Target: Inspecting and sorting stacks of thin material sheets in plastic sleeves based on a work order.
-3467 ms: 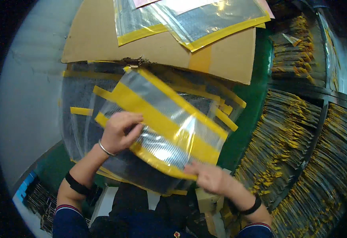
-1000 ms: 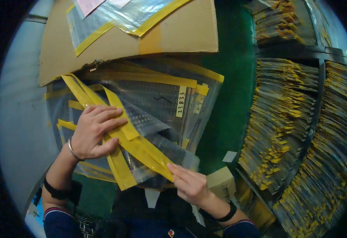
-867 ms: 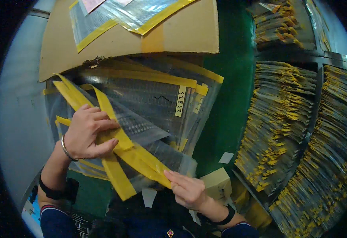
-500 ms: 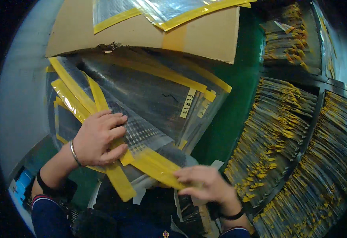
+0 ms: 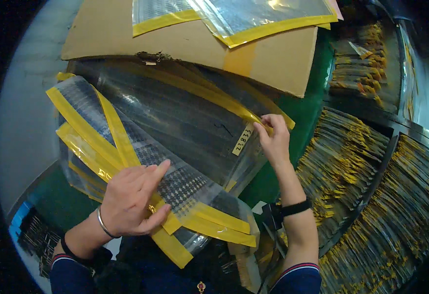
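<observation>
In front of me lies a stack of dark translucent film sheets (image 5: 175, 115) edged with yellow tape. Several patterned sheets (image 5: 172, 181) are folded back over it toward me, fanning to the left. My left hand (image 5: 135, 200) lies on these folded-back sheets near their yellow strips, pressing them with fingers stretched and thumb apart. At the stack's far right corner, my right hand (image 5: 274, 137) pinches the yellow-taped edge of a dark film sheet between thumb and fingers. A small pale label (image 5: 243, 139) with handwriting sits just left of that hand.
Behind the stack stands a brown cardboard box (image 5: 185, 44) with a torn edge, and clear yellow-edged sheets (image 5: 268, 22) lie on top. To the right, racks hold dense rows of yellow-tabbed sheets (image 5: 342, 161). A pale wall (image 5: 28, 112) rises at left above green floor (image 5: 65, 196).
My right hand has left the near yellow strip and moved away from me to the stack's far right corner, taking hold of the edge. My left hand has shifted slightly nearer, its fingers straighter.
</observation>
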The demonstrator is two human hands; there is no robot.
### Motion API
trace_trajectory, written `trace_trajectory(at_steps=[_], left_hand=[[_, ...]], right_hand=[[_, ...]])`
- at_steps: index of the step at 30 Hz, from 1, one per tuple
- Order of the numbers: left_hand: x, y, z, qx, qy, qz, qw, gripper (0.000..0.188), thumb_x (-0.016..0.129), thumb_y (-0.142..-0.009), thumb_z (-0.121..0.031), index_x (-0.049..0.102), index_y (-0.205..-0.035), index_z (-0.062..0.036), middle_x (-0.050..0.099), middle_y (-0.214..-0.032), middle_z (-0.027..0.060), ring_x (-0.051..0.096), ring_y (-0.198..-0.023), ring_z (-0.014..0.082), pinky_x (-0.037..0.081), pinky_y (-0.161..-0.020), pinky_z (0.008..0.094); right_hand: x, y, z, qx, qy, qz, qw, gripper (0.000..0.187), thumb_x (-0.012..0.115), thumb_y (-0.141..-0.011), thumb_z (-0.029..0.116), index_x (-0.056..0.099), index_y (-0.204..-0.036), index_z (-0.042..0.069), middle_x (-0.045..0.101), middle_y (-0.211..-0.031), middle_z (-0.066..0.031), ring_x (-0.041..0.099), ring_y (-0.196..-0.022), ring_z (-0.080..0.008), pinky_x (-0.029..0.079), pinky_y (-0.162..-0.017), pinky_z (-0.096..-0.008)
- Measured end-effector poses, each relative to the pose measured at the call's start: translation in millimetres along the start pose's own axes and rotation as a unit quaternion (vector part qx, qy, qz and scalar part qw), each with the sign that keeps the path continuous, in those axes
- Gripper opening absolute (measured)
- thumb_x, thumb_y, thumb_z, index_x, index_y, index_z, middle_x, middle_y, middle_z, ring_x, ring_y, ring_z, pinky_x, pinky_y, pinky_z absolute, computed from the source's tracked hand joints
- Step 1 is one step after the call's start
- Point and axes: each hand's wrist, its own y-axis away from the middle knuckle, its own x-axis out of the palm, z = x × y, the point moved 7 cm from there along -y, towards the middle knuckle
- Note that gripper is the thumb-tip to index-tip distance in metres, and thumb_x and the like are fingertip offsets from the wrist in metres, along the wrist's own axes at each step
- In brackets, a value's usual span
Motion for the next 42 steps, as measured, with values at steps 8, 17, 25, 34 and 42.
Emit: trace_trajectory(at_steps=[8,17,25,34,42], left_hand=[[-0.6,-7.7,3.0,0.003,0.021,-0.026,0.999,0.063,0.061,-0.067,-0.026,0.046,-0.121,0.0013,0.057,-0.083,0.0153,0.056,-0.076,0.0299,0.045,-0.073,0.0369],[3.7,8.7,5.8,0.019,-0.013,0.024,0.999,0.036,0.059,-0.061,-0.023,0.063,-0.090,-0.0017,0.053,-0.068,0.0122,0.054,-0.067,0.0280,0.044,-0.068,0.0379],[7.4,14.8,12.7,-0.004,-0.010,-0.038,0.999,0.025,0.063,-0.063,-0.015,0.064,-0.085,-0.0024,0.055,-0.067,0.0088,0.055,-0.065,0.0257,0.044,-0.064,0.0353],[12.0,13.7,15.6,-0.005,0.010,-0.033,0.999,0.032,0.060,-0.059,-0.009,0.063,-0.090,-0.0039,0.058,-0.072,0.0109,0.056,-0.069,0.0300,0.045,-0.066,0.0376],[2.9,0.3,5.3,-0.022,0.002,-0.027,0.999,0.058,0.058,-0.059,-0.004,0.054,-0.118,-0.0060,0.059,-0.081,0.0114,0.055,-0.071,0.0278,0.044,-0.067,0.0364]], right_hand=[[-8.4,125.6,167.1,-0.308,-0.159,0.201,0.916,0.006,0.052,-0.079,0.004,0.052,-0.075,0.000,0.063,-0.096,-0.0175,0.065,-0.082,-0.0278,0.055,-0.067,-0.0312],[4.1,43.5,37.4,0.055,-0.107,0.146,0.982,0.020,0.060,-0.080,0.016,0.058,-0.094,0.003,0.058,-0.085,-0.0144,0.058,-0.078,-0.0277,0.047,-0.069,-0.0350],[16.5,-0.7,-17.7,0.080,0.040,0.129,0.988,0.031,0.070,-0.073,0.017,0.053,-0.095,0.003,0.052,-0.081,-0.0131,0.055,-0.077,-0.0261,0.046,-0.070,-0.0347],[14.4,34.4,30.7,0.066,-0.125,0.159,0.977,0.033,0.065,-0.074,0.006,0.059,-0.106,0.005,0.064,-0.091,-0.0118,0.063,-0.076,-0.0193,0.051,-0.069,-0.0294],[-7.7,105.7,166.3,-0.275,-0.127,0.179,0.936,0.028,0.052,-0.075,-0.001,0.058,-0.102,-0.005,0.063,-0.100,-0.0174,0.064,-0.088,-0.0243,0.054,-0.071,-0.0294]])
